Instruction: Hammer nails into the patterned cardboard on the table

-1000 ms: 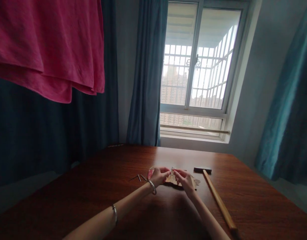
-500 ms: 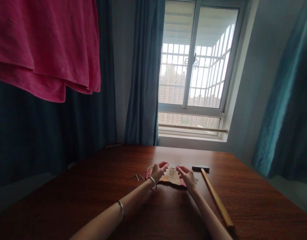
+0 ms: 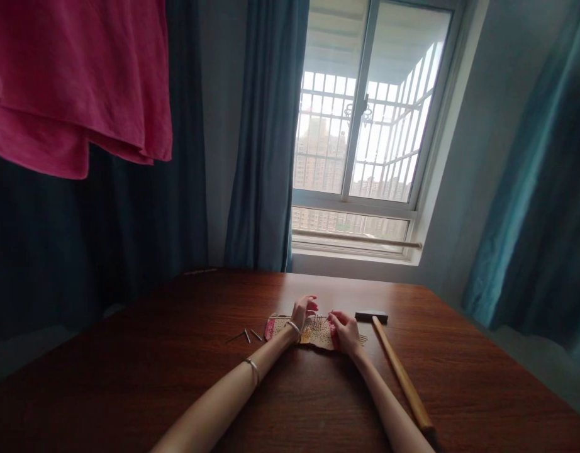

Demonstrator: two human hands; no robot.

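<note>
Both hands have drawn apart: left hand (image 3: 303,311) hovers, fingers loosely spread, over the nail-studded board (image 3: 313,332) mid-table (image 3: 177,377). Right hand (image 3: 346,331) curls on its right end, grip unclear. Hammer (image 3: 398,374) lies right, loose nails (image 3: 246,335) left.

Board (image 3: 317,333) showing pale beige middle, small dot pattern, pink ends. Table (image 3: 153,377) showing red-brown wood grain. Hammer (image 3: 398,377) showing black head, light tan handle. Nails (image 3: 246,336) looking dark grey. Cloth (image 3: 77,82) showing deep pink, plain. Curtain (image 3: 264,138) showing dull blue-teal. Bracelet (image 3: 294,326) shining silver.
</note>
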